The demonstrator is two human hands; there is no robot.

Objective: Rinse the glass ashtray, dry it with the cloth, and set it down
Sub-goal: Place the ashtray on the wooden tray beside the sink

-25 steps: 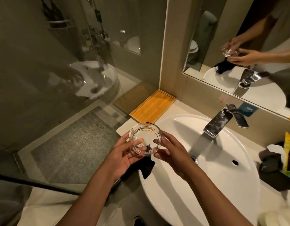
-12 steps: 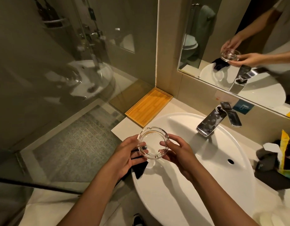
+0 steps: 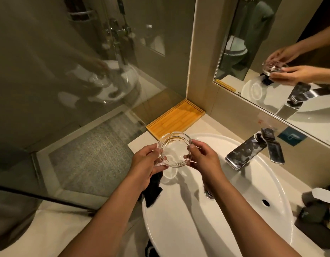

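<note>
The round clear glass ashtray is held in the air over the left rim of the white sink, its opening tilted toward me. My left hand grips its left edge and also holds a black cloth that hangs below the palm. My right hand grips the ashtray's right edge with fingertips on the rim. The ashtray hovers just in front of the wooden tray.
A chrome tap stands at the back of the sink, no water running. A mirror is above it. Dark items and a yellow packet sit on the counter at right. A glass shower screen stands at left.
Both hands have carried the ashtray away from me and to the left, toward the wooden tray. The cloth stays in my left hand.
</note>
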